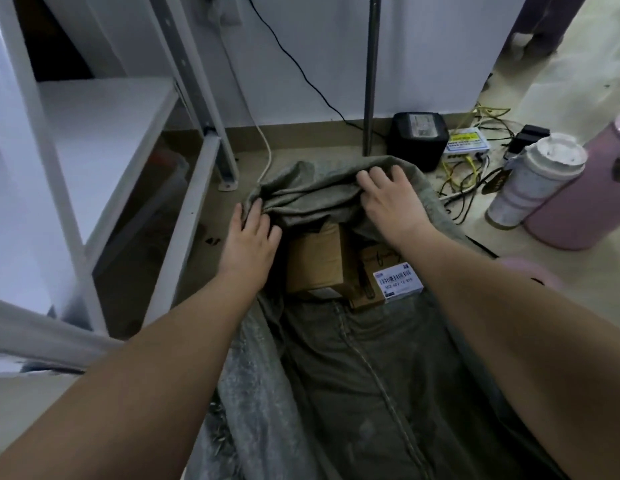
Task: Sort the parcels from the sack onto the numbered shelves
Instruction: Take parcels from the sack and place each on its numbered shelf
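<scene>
A grey woven sack [364, 375] lies on the floor with its mouth pointing away from me. My left hand [251, 240] grips the bunched left rim of the mouth. My right hand [388, 199] holds the far top rim and lifts the cloth. Inside the opening lies a brown cardboard parcel [317, 261]. To its right is a second brown parcel [374, 268] with a white barcode label [398, 280]. The white metal shelf unit [104, 140] stands to the left; no numbers show on it.
A black box [419, 140], a white router [466, 143] and tangled cables [475, 174] lie on the floor behind the sack. Two thermos flasks, one white [533, 181] and one pink [585, 199], stand at the right. A metal pole [371, 74] rises behind the sack.
</scene>
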Demonstrator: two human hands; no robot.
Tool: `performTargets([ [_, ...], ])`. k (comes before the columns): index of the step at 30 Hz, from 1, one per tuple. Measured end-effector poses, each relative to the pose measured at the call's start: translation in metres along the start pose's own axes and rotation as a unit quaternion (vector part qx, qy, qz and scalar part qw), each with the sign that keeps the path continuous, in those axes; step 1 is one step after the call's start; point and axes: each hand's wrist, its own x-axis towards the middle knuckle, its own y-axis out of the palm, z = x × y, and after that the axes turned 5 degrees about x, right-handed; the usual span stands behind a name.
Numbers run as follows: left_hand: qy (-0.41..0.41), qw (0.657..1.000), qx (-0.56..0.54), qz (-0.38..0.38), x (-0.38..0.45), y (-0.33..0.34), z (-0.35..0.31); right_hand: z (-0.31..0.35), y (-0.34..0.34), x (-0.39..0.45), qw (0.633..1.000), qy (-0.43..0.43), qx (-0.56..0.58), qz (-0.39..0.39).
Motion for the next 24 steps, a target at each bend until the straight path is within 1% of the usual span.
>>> performTargets([
  [2,0.025,0.998,-0.046,0.022,0.006,0.000,-0.003,0.002,0.009,0.005,0.997,0.037,0.055,0.043],
  [4,0.024,0.994,-0.102,0.033,0.011,-0.002,-0.006,0.007,0.017,0.007,0.987,0.047,0.124,0.091],
  [5,0.013,0.991,-0.129,0.024,0.013,-0.003,-0.008,0.011,0.021,0.006,0.982,0.048,0.167,0.080],
  [6,0.004,0.989,-0.151,0.001,0.013,-0.003,-0.009,0.016,0.023,0.004,0.974,0.051,0.217,0.040],
  [7,-0.001,0.986,-0.165,-0.036,0.012,-0.002,-0.011,0.019,0.024,0.000,0.963,0.060,0.263,-0.030],
  [9,0.001,0.978,-0.162,-0.135,0.007,-0.001,-0.014,0.028,0.024,-0.012,0.918,0.096,0.337,-0.186],
  [10,0.010,0.973,-0.152,-0.171,0.003,0.000,-0.015,0.033,0.022,-0.019,0.894,0.116,0.367,-0.231],
  [11,0.022,0.969,-0.146,-0.200,0.001,0.002,-0.017,0.039,0.020,-0.026,0.878,0.134,0.391,-0.242],
  [12,0.036,0.963,-0.143,-0.225,-0.002,0.004,-0.020,0.047,0.017,-0.033,0.862,0.162,0.423,-0.227],
  [13,0.052,0.960,-0.138,-0.236,-0.005,0.006,-0.022,0.056,0.013,-0.038,0.840,0.205,0.467,-0.183],
  [14,0.063,0.961,-0.133,-0.236,-0.008,0.007,-0.024,0.066,0.012,-0.041,0.809,0.256,0.518,-0.105],
  [15,0.064,0.963,-0.130,-0.227,-0.011,0.005,-0.025,0.073,0.011,-0.042,0.766,0.304,0.567,-0.001],
  [16,0.057,0.968,-0.129,-0.205,-0.016,0.002,-0.027,0.080,0.012,-0.043,0.712,0.334,0.610,0.097],
  [17,0.045,0.975,-0.131,-0.172,-0.021,-0.002,-0.028,0.086,0.013,-0.042,0.661,0.347,0.644,0.168],
  [18,0.030,0.981,-0.137,-0.133,-0.025,-0.005,-0.029,0.090,0.014,-0.041,0.630,0.348,0.662,0.210],
  [19,0.014,0.983,-0.144,-0.109,-0.028,-0.007,-0.029,0.095,0.014,-0.040,0.622,0.345,0.665,0.228],
  [20,0.002,0.985,-0.145,-0.095,-0.030,-0.008,-0.030,0.100,0.015,-0.040,0.624,0.344,0.664,0.228],
  [22,-0.010,0.989,-0.134,-0.065,-0.034,-0.010,-0.031,0.109,0.014,-0.041,0.616,0.354,0.675,0.197],
  [24,-0.009,0.991,-0.132,-0.034,-0.039,-0.011,-0.033,0.118,0.008,-0.045,0.586,0.377,0.702,0.149],
])
